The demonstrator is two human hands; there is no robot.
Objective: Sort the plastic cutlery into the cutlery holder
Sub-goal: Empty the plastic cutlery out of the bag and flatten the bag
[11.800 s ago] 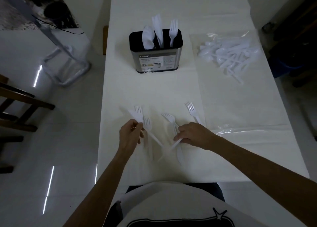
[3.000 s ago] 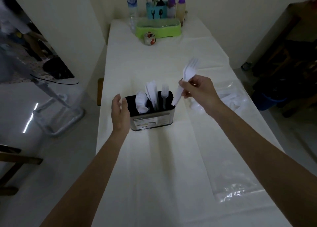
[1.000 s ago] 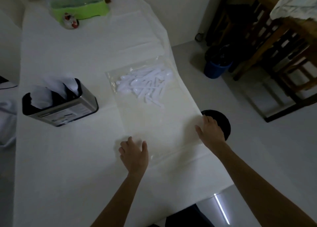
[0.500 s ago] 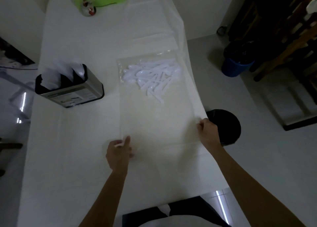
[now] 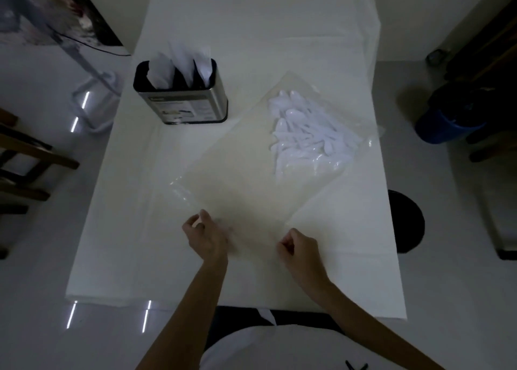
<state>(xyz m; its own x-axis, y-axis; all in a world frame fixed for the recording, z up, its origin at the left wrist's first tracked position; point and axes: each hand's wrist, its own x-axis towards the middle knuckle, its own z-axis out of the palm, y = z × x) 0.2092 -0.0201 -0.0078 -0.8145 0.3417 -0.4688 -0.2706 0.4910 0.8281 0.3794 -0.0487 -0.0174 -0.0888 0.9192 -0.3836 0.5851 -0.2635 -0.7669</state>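
A clear plastic bag (image 5: 251, 179) lies at an angle on the white table (image 5: 112, 230). A heap of white plastic cutlery (image 5: 305, 134) sits inside its far right end. My left hand (image 5: 207, 235) pinches the bag's near edge on the left. My right hand (image 5: 299, 249) pinches the same edge on the right. The black and steel cutlery holder (image 5: 181, 101) stands at the back left with white cutlery upright in its compartments.
A black round stool (image 5: 408, 224) sits off the table's right edge, and a blue bucket (image 5: 447, 123) stands on the floor beyond it. Wooden chairs (image 5: 25, 157) are at the left. The table's near edge is just below my hands.
The bag has been pulled nearer and turned to a diagonal. Both hands moved closer together on its near edge and now pinch it.
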